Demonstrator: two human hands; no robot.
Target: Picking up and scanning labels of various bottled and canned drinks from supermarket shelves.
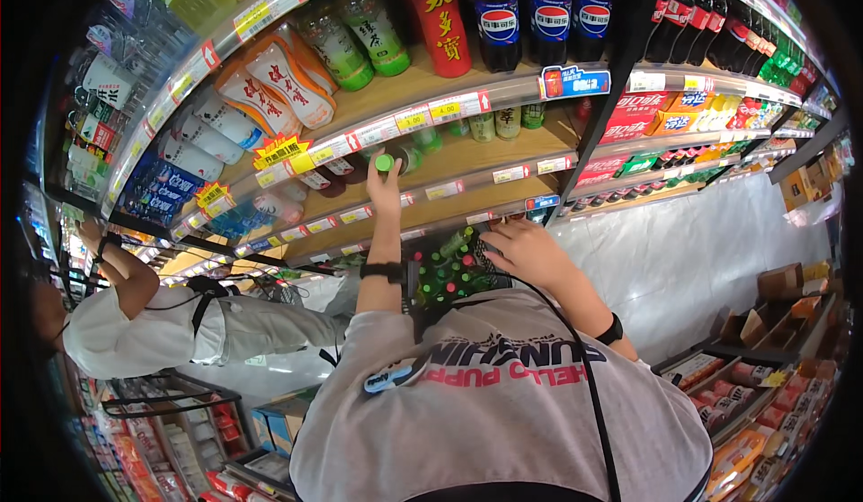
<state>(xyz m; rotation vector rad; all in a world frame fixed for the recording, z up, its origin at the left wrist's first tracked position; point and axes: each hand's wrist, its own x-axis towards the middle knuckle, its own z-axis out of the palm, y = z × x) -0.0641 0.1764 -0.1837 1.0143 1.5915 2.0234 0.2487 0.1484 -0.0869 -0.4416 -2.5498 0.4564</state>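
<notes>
My left hand is at the lower shelf, its fingers around a green-capped bottle seen from the cap end. Below it is a dark basket packed with several bottles with green and red caps, most of them upright. One green bottle lies tilted across the top of them. My right hand is at the basket's right side, with its fingers bent over the rim; the fingertips are partly hidden.
A drinks shelf with price strips curves ahead, holding green tea bottles, a red bottle and Pepsi bottles. A person reaches toward shelves at left. Open cartons stand at right. A black cable crosses my shirt.
</notes>
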